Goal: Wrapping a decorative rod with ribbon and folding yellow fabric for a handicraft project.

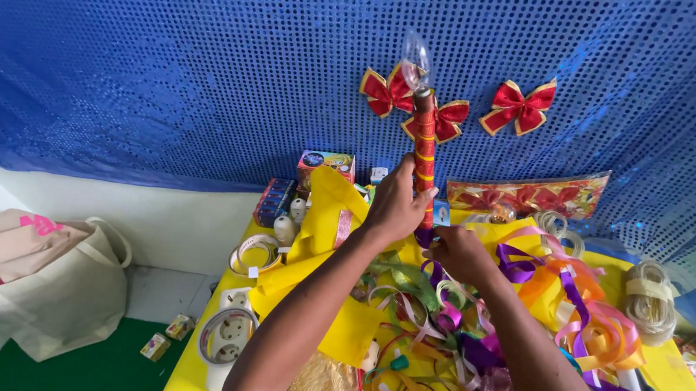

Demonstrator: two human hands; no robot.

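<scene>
My left hand [396, 203] grips a red stick [424, 156] wound with gold ribbon, held upright. A clear bulb-shaped tip [414, 61] tops the stick. My right hand [458, 252] pinches at the stick's lower end, where a purple ribbon [515, 264] trails off. Both hands hover over a heap of loose coloured ribbons [437, 324] on a yellow table [678, 382].
Three red bows [522, 106] hang on a blue sequin backdrop [169, 69]. Small boxes [325, 165], tape rolls [256, 253], a white power strip [228, 334], a yellow cloth [330, 211] and a clear cord coil [649, 300] lie on the table. A cream tote bag [40, 280] sits on the floor at left.
</scene>
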